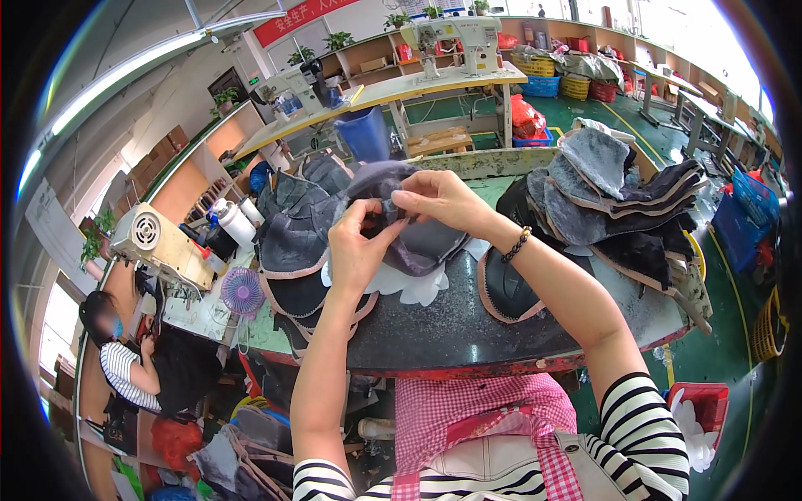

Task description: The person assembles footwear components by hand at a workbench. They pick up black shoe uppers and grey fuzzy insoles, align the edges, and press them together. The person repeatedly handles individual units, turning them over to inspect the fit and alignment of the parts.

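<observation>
Looking down through the head camera, I find the dark grey fabric piece (pixel 424 255) lifted over the table (pixel 472 334), in front of the wearer's chest, with both hands on it. The left hand (pixel 361 240) has its grip pinched, thumb against fingers, at the near side of a fold; the right hand (pixel 439 203) comes over from the other side, its thumb and forefinger pinching there too. I read that as one hand steadying while the other works the same small spot, though the fingers hide exactly what lies between them. Holding it up probably keeps the fold clear of the white scalloped sheets (pixel 423 288) lying below.

To the left, the overlapping stack of lined pieces (pixel 288 238) sits just beside the left forearm, presumably for easy reach. The heaped grey pile (pixel 581 209) stands beyond the right forearm, likely so the middle remains usable. A black trimmed part (pixel 510 286) lies partly under that arm. I'd guess the purple fan (pixel 241 291), at the table's left, is placed for air.
</observation>
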The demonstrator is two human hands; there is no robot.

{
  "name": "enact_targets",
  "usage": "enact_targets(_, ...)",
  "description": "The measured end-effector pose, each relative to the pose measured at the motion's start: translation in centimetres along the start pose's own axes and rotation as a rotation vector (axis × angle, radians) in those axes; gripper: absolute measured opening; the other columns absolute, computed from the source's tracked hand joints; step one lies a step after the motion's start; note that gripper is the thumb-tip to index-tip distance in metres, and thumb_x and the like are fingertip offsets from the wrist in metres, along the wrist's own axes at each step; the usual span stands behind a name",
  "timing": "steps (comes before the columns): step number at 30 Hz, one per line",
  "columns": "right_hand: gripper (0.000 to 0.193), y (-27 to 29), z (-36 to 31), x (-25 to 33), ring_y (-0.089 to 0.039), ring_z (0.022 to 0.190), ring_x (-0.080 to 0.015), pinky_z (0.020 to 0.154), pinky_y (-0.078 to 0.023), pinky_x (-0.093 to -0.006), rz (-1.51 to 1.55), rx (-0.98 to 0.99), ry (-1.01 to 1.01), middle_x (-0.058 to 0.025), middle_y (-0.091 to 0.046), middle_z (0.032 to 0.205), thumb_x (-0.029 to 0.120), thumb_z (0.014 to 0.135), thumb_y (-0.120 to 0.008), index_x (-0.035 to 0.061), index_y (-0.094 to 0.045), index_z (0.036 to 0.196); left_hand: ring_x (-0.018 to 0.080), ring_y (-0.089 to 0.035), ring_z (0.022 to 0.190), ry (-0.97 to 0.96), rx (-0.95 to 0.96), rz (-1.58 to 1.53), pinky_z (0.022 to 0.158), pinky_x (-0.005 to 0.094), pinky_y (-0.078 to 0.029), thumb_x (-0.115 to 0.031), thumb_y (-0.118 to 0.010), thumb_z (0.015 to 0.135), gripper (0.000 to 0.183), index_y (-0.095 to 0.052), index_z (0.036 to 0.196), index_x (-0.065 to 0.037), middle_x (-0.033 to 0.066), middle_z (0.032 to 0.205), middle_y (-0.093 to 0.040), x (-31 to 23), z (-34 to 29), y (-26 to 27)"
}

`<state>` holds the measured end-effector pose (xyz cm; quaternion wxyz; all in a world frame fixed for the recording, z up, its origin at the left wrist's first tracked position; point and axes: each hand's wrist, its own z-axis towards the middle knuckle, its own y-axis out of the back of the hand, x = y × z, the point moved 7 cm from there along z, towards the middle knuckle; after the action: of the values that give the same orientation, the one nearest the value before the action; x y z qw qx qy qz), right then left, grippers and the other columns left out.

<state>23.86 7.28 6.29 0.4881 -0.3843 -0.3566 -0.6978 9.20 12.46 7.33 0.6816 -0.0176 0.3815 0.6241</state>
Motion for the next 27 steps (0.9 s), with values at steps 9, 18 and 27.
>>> enact_targets(9,0.039,-0.5,-0.2,-0.1,-0.063,0.069,-0.0112,0.06,-0.053,-0.0245,0.069,0.002,-0.12,-0.008,-0.067,0.08,0.033,0.093,-0.061,-0.0052,-0.066,0.093,0.0244,-0.064,0.077,-0.064,-0.051,-0.032,0.069,0.0328,-0.049,-0.011,-0.069,0.083,0.022,-0.062,0.101,0.001,0.0148,0.089,-0.066,0.5,-1.2,0.0)
enact_targets(18,0.023,-1.4,-0.4,-0.2,-0.06,0.07,-0.008,0.064,-0.049,-0.0242,-0.062,-0.031,0.07,-0.0051,-0.066,0.076,0.017,0.094,-0.058,-0.0053,-0.065,0.091,0.0157,-0.063,0.081,-0.144,-0.185,0.005,0.07,0.031,-0.05,-0.01,-0.067,0.087,0.02,-0.058,0.1,0.001,0.0106,0.092,-0.065,-1.4,-2.3,0.8)
enact_targets(27,0.021,-2.7,-3.1,1.1,-0.061,0.069,-0.0131,0.064,-0.048,-0.0293,-0.21,0.005,0.129,-0.0117,-0.066,0.075,0.015,0.091,-0.06,-0.0057,-0.061,0.091,0.0288,-0.062,0.088,-0.293,-0.294,0.08,0.077,0.0359,-0.049,-0.008,-0.069,0.083,0.015,-0.063,0.092,0.002,0.015,0.094,-0.065,-2.9,-4.6,1.1)
